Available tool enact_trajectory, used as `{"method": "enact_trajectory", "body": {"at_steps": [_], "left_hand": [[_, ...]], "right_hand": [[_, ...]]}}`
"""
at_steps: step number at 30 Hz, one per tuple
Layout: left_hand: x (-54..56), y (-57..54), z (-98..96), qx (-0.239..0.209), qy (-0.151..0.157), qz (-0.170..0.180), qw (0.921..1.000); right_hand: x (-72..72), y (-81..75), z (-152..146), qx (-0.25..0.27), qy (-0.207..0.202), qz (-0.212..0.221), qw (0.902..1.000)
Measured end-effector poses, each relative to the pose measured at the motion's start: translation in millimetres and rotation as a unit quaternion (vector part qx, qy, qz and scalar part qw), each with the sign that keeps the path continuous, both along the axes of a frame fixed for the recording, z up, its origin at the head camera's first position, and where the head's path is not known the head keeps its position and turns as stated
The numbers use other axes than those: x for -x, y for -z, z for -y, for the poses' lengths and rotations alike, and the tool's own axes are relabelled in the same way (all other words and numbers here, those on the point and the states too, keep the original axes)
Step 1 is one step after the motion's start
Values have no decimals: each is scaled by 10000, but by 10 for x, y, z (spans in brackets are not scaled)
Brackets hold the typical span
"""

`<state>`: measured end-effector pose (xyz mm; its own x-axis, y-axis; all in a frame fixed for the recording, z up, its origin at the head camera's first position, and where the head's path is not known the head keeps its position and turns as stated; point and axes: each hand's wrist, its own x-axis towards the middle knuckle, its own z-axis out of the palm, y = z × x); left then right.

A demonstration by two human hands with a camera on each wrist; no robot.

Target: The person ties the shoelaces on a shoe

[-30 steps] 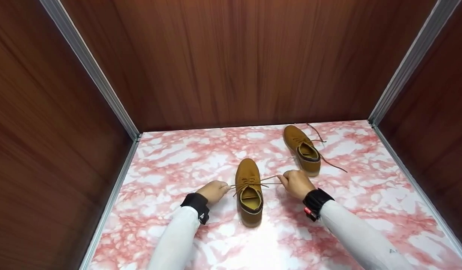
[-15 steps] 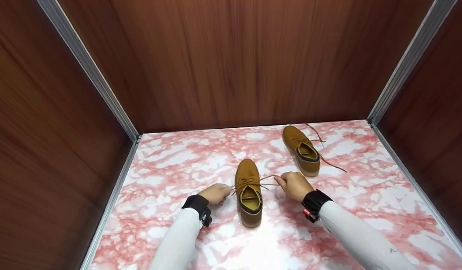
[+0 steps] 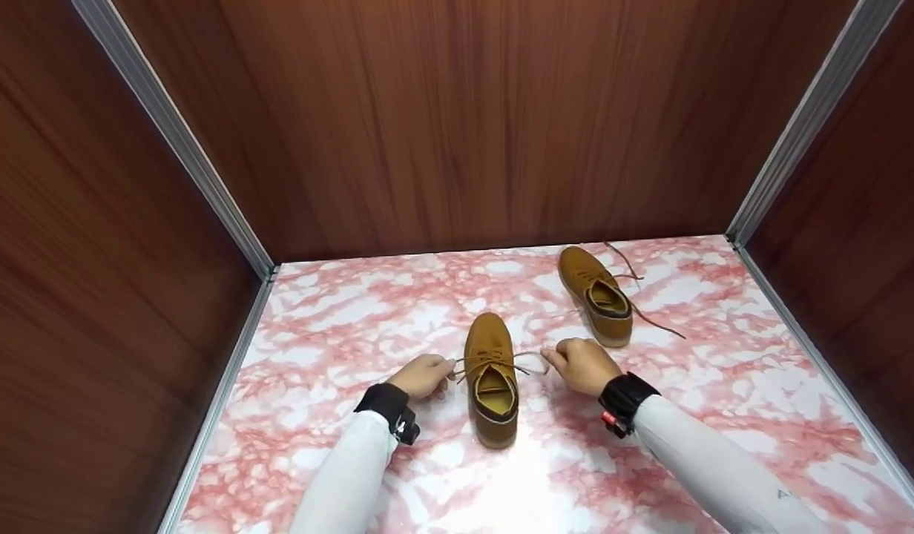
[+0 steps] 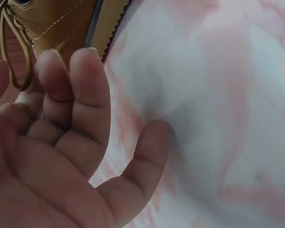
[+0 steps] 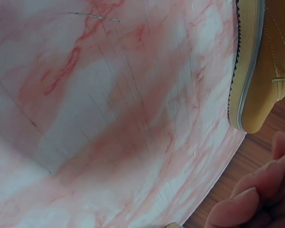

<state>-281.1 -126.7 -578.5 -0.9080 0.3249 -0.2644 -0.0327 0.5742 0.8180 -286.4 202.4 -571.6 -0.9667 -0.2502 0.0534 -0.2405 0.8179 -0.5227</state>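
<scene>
A tan lace-up shoe [image 3: 491, 415] stands upright between my hands, toe away from me, with its shoelace [image 3: 494, 363] drawn across the top in loops and short ends. My left hand [image 3: 421, 376] is just left of it, fingers relaxed. In the left wrist view a rounded lace loop [image 4: 12, 57] hangs bare beside the fingertips [image 4: 88, 61]. On the right side, a slack, blurred lace loop [image 3: 527, 354] reaches the thumb and forefinger of my right hand [image 3: 587, 367], which pinch it. In the right wrist view only some curled fingers [image 5: 270, 180] show, and the lace is hidden.
A matching tan shoe [image 3: 609, 330] stands at the back right, its loose lace [image 3: 657, 324] trailing on the surface. The pink and white marbled tabletop [image 3: 338, 319] is enclosed by brown wood-grain panels [image 3: 457, 126] with metal corner rails.
The lace loops, pulled straight to both sides before, are now slack, and the right one droops. My left fingers have loosened and drawn slightly away from the lace. Neither shoe has moved.
</scene>
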Motion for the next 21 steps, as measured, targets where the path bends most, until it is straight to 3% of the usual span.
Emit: {"method": "enact_trajectory", "body": {"at_steps": [5, 8, 17, 21], "left_hand": [[-2, -93, 19, 9, -477, 34, 9989], [-27, -154, 33, -58, -587, 57, 9982], [-200, -312, 35, 489, -75, -50, 9988], [-251, -327, 16, 626, 98, 99, 9979]], "right_hand": [[-30, -39, -45, 130, 16, -96, 9999], [-61, -57, -56, 297, -150, -48, 9994], [-233, -85, 36, 858, -959, 622, 9897], [-287, -70, 96, 966, -1220, 828, 9843]]}}
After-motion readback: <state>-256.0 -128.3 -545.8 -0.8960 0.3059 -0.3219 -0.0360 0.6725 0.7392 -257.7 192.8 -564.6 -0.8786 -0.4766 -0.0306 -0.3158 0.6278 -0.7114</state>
